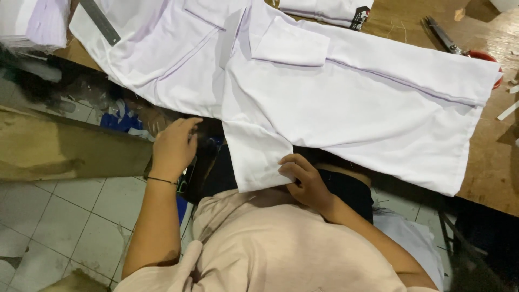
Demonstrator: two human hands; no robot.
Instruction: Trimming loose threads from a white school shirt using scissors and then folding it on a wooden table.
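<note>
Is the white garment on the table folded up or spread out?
Spread out. The white garment lies flat across the wooden table, its near edge hanging off, where the right hand touches it.

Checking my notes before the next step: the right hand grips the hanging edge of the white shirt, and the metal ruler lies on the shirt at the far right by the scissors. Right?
Not quite. The right hand does grip the white shirt edge, but the metal ruler lies at the far left, away from the scissors. The head view shows it.

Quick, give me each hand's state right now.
Left hand: loosely curled, holding nothing visible.
Right hand: closed, pinching the white garment at its hanging edge.
</note>
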